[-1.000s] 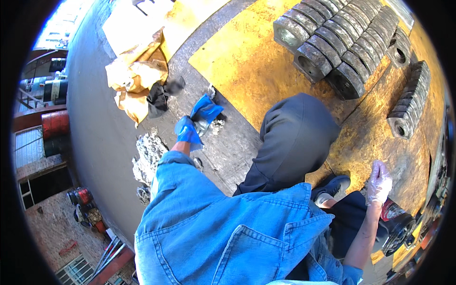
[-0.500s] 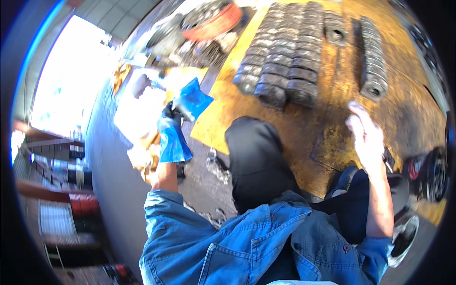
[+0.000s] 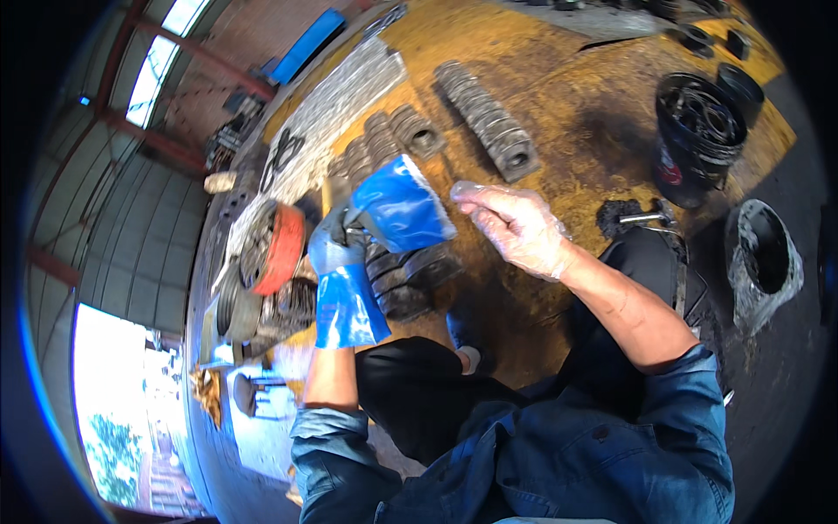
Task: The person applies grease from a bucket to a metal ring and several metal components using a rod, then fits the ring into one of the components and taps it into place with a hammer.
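My left hand (image 3: 335, 244) wears a blue rubber glove with a dark palm and a wide shiny cuff. It is closed on a second blue rubber glove (image 3: 403, 210), whose cuff opening faces right. My right hand (image 3: 517, 225), in a thin clear plastic glove, is held just to the right of that opening, a small gap apart. Its fingers are stretched out close together, and nothing shows in them. Beyond and partly behind the held glove, rows of dark ring-shaped metal parts (image 3: 422, 133) lie on the stained yellow floor sheet (image 3: 576, 113).
A separate row of metal rings (image 3: 489, 118) lies farther off. At right stand a black bucket (image 3: 698, 135) full of dark rings and a plastic-lined bucket (image 3: 790, 275). A hammer (image 3: 644, 217) lies near my knee. To the left is a red-orange round part (image 3: 283, 248).
The view has swung to the right. My right hand has come in from the right, close to the held glove's cuff. The left hand keeps its hold on the glove.
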